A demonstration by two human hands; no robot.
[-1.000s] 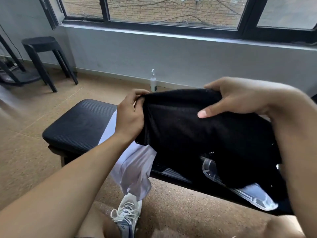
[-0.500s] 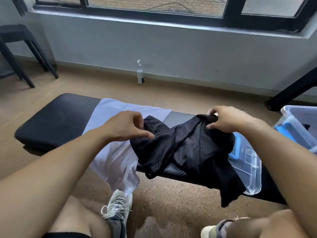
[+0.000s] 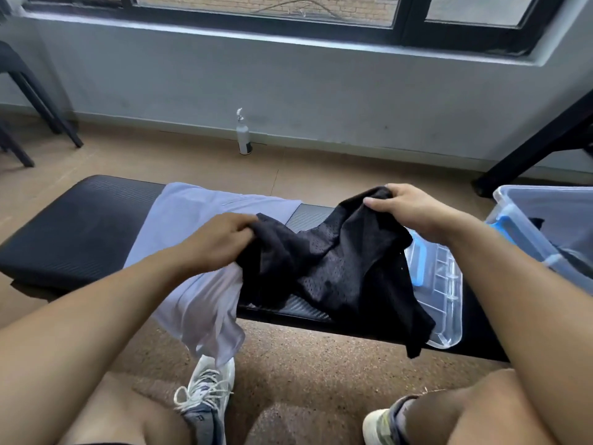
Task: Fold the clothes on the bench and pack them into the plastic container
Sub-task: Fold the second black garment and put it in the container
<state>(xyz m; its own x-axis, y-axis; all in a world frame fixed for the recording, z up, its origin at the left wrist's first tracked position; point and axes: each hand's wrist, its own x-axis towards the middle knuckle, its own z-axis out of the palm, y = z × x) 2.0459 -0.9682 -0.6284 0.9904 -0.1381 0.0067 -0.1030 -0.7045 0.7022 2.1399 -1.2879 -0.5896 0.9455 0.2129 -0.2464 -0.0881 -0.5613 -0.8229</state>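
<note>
A black mesh garment (image 3: 333, 264) hangs crumpled over the middle of the black padded bench (image 3: 77, 226). My left hand (image 3: 221, 239) grips its left edge, and my right hand (image 3: 407, 203) pinches its upper right corner. Part of the cloth droops past the bench's front edge. A pale lavender garment (image 3: 199, 268) lies spread on the bench to the left, draping over the front. The clear plastic container (image 3: 526, 213) stands at the right with dark cloth inside. Its clear lid with blue latches (image 3: 439, 281) lies on the bench under the black garment's right side.
A small white spray bottle (image 3: 243, 136) stands on the floor by the grey wall. Black stool legs (image 3: 38, 101) are at the far left and a black table leg (image 3: 532, 146) slants at the right. My knees and sneakers are below the bench.
The black garment came down from in front of my face onto the bench. My left hand, free half a second ago, has taken hold of its left edge; the right hand kept its hold.
</note>
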